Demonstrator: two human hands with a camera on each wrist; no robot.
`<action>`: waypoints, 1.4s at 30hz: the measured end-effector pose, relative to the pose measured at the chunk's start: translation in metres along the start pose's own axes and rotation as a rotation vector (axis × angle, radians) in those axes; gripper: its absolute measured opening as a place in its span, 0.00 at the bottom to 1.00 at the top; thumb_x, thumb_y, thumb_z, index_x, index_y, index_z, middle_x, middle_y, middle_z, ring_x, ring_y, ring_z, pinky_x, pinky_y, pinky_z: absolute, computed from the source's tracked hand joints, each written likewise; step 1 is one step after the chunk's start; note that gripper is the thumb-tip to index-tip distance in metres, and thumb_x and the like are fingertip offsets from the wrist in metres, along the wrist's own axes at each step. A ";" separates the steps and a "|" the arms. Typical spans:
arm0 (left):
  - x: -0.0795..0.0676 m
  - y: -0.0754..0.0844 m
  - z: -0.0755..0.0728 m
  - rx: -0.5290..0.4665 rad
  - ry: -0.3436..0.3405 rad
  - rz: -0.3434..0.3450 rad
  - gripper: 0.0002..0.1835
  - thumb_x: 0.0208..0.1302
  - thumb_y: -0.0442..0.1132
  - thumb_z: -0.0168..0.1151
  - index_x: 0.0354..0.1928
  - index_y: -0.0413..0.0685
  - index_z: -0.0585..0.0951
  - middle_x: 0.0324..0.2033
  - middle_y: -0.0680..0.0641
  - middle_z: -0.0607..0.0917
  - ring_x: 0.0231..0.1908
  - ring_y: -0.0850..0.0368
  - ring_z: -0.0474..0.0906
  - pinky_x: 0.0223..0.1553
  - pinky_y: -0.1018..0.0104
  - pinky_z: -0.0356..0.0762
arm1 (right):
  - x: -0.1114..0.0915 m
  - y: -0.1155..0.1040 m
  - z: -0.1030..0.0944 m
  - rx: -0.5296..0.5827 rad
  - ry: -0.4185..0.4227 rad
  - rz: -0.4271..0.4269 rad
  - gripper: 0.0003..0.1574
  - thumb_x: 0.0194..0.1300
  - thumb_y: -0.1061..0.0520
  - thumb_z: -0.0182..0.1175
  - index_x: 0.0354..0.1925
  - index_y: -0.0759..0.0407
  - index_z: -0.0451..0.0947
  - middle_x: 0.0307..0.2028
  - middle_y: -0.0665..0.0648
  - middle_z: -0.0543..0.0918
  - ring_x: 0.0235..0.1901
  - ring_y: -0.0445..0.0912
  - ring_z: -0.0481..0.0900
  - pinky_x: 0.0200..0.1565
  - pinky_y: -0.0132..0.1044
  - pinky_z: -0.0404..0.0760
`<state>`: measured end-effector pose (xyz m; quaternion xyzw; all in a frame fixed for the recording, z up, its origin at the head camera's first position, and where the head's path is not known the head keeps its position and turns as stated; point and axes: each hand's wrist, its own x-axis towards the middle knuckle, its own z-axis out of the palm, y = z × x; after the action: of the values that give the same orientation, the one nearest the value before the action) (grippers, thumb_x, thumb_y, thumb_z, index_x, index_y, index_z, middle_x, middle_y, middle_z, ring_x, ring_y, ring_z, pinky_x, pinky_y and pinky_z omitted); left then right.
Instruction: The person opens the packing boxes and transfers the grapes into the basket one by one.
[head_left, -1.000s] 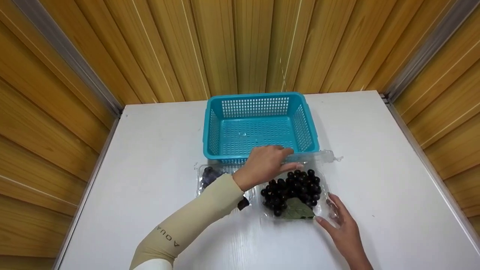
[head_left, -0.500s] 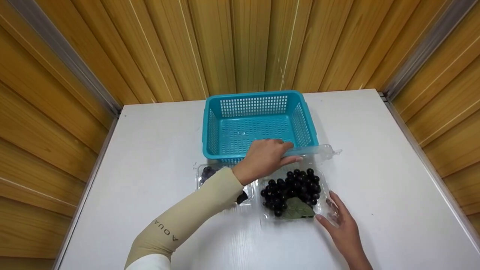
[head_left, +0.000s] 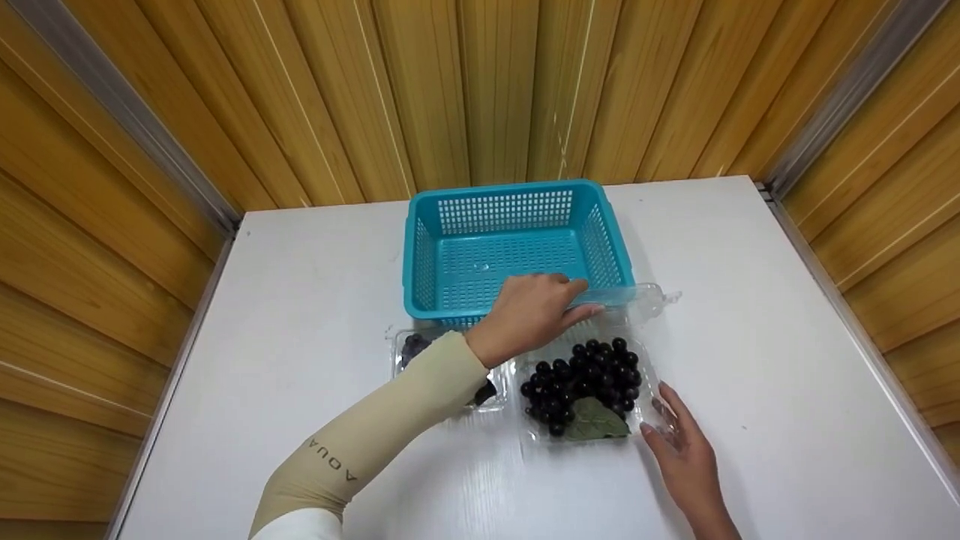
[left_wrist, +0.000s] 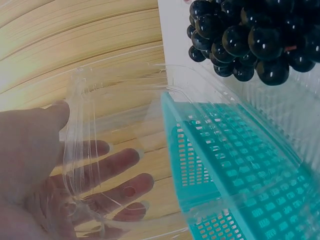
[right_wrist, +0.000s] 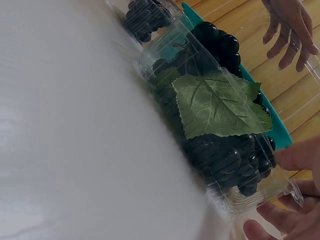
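Note:
A clear plastic clamshell container (right_wrist: 237, 204) sits on the table with its lid (head_left: 626, 295) raised. Inside lies a bunch of black grapes (head_left: 592, 373) with a green leaf (head_left: 596, 420) at the near side. My left hand (head_left: 531, 315) holds the lid's edge; in the left wrist view the thumb lies on one side and the fingers (left_wrist: 117, 167) show through the plastic. At the container's right end, my right hand (head_left: 686, 454) grips the wall between thumb (right_wrist: 300, 154) and fingers. The right wrist view shows some fingers below the container's end.
Behind the container stands a turquoise basket (head_left: 517, 187) with slotted sides. To the left, partly under my left forearm, is another clear container (head_left: 397, 364) with dark grapes (head_left: 415, 346). Wood-patterned panels (head_left: 495, 90) rise behind the white table (head_left: 315, 300).
My left hand has risen slightly and moved away from me, lifting the lid's edge with it. The right thumb has shifted a little to the right along the container's corner.

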<state>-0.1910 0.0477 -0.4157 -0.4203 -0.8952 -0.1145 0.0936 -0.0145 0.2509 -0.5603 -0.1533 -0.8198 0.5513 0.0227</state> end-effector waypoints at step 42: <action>0.007 0.007 -0.009 0.087 0.028 0.040 0.21 0.63 0.52 0.53 0.57 0.56 0.73 0.54 0.51 0.78 0.53 0.55 0.75 0.47 0.56 0.74 | -0.009 -0.006 -0.001 -0.027 0.031 0.021 0.40 0.63 0.55 0.57 0.68 0.41 0.52 0.66 0.57 0.63 0.62 0.47 0.65 0.47 0.13 0.67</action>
<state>-0.1892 0.0552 -0.4039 -0.4318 -0.8895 -0.0793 0.1267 -0.0069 0.2475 -0.5536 -0.1704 -0.8250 0.5381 0.0275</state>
